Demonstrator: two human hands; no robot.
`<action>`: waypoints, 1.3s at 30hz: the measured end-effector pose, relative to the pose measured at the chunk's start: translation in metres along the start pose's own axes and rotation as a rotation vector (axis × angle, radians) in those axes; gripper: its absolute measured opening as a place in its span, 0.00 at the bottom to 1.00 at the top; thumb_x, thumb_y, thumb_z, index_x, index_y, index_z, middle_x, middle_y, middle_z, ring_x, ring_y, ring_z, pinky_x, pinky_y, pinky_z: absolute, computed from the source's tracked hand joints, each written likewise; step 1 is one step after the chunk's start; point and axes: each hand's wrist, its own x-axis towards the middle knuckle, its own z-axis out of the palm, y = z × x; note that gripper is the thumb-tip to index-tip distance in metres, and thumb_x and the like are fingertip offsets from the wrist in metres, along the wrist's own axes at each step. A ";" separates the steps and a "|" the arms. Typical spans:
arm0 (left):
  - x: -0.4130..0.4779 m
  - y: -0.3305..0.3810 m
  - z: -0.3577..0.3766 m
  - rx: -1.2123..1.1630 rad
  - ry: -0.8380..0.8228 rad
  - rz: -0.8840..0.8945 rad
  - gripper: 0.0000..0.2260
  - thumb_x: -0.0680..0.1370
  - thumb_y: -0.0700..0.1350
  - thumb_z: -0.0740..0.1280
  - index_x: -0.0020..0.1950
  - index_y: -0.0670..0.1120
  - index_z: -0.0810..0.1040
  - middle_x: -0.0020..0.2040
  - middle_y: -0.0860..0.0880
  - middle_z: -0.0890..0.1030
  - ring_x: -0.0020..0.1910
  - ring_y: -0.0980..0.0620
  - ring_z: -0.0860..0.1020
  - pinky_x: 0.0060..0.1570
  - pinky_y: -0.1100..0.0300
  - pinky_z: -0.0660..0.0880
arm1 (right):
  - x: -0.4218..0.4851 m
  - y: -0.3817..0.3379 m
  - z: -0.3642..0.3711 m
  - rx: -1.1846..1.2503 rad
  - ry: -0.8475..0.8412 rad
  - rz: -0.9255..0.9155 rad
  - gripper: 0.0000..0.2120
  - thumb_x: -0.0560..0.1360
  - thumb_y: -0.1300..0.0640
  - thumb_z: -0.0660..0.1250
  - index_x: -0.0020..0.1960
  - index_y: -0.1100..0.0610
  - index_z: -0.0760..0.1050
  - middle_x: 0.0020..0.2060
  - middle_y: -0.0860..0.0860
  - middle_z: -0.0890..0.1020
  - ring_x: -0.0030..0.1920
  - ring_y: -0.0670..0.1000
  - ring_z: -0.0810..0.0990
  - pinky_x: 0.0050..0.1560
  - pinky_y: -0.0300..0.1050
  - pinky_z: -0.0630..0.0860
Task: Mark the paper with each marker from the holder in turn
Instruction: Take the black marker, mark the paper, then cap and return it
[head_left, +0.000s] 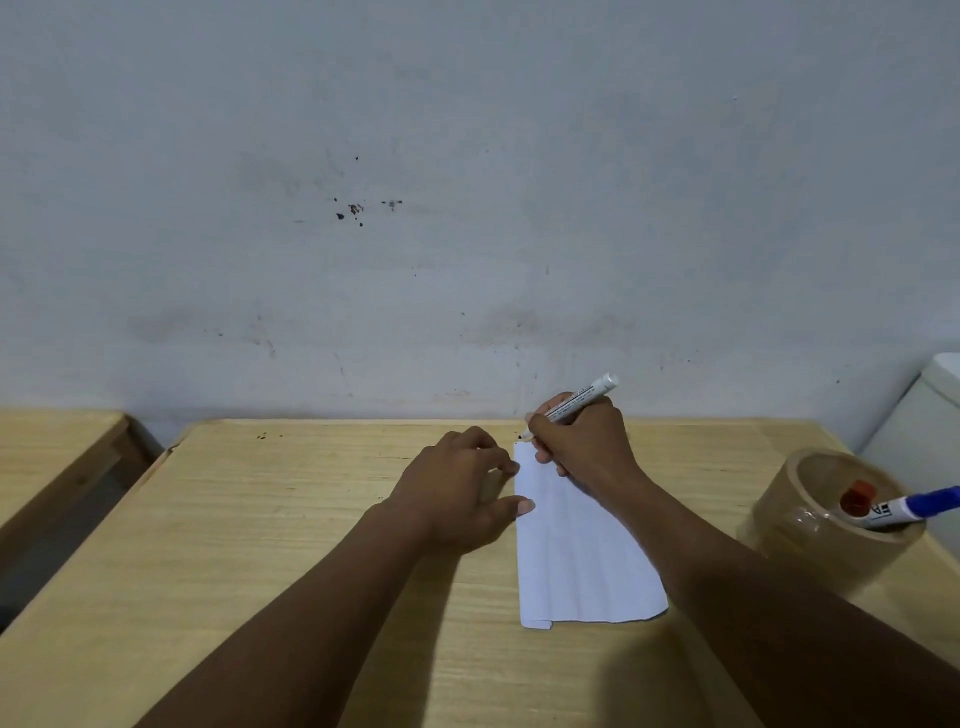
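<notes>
Left hand (460, 493) flat-ish on the table (260, 545), fingers loosely curled, fingertips pinning the paper's left edge, gripping nothing. Paper (576, 561) sits center-right, long axis 12-to-6. Right hand (582, 436) closed around a white marker (579, 402), tip at the paper's 12 o'clock corner. At 3 o'clock: tape-roll holder (800, 525) with 2 markers, red (857, 496) and blue (919, 506).
</notes>
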 end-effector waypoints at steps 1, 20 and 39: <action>0.000 0.000 0.000 -0.008 -0.001 -0.003 0.25 0.72 0.67 0.67 0.64 0.56 0.79 0.63 0.55 0.76 0.61 0.52 0.74 0.57 0.52 0.76 | 0.000 0.001 0.001 -0.027 0.009 -0.009 0.09 0.73 0.56 0.74 0.47 0.61 0.82 0.35 0.56 0.86 0.29 0.48 0.85 0.28 0.41 0.75; 0.004 -0.005 0.003 -0.066 -0.010 -0.024 0.25 0.71 0.67 0.70 0.63 0.56 0.80 0.61 0.55 0.76 0.62 0.52 0.73 0.59 0.51 0.75 | 0.003 0.009 0.000 -0.085 -0.029 -0.048 0.06 0.66 0.53 0.72 0.37 0.56 0.84 0.29 0.53 0.86 0.28 0.51 0.79 0.34 0.49 0.77; 0.006 -0.004 0.002 -0.075 -0.027 -0.038 0.26 0.71 0.67 0.70 0.63 0.55 0.80 0.61 0.54 0.76 0.62 0.51 0.73 0.59 0.50 0.75 | 0.003 0.013 0.000 -0.053 -0.019 -0.066 0.04 0.67 0.54 0.75 0.37 0.55 0.84 0.29 0.54 0.86 0.28 0.50 0.81 0.34 0.48 0.77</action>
